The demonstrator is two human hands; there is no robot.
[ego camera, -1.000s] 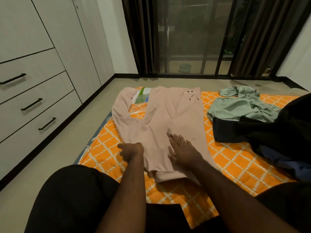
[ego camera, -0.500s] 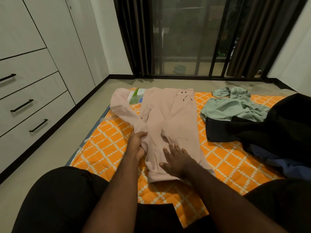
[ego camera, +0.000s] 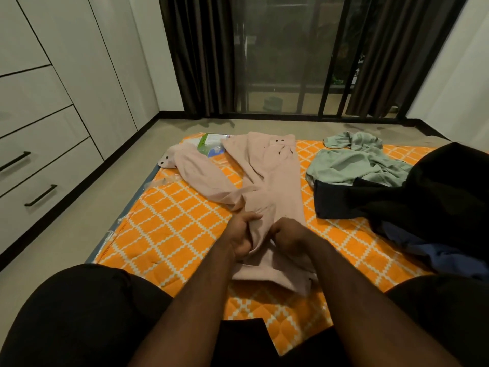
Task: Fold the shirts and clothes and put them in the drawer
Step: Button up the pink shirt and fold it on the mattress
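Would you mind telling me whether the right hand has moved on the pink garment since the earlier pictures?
Yes. The right hand, earlier flat on the pink garment, now grips its fabric close beside the left hand, having shifted leftward over the orange quilted mat.

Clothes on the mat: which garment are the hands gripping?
The pink garment, which left hand and right hand bunch at its near end. The green garment and black garment lie untouched.

White drawers (ego camera: 39, 165) left; dark curtains (ego camera: 201, 54); grey floor (ego camera: 79, 234).

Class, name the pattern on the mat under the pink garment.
Orange mat with a white diamond lattice, seen in the head view.
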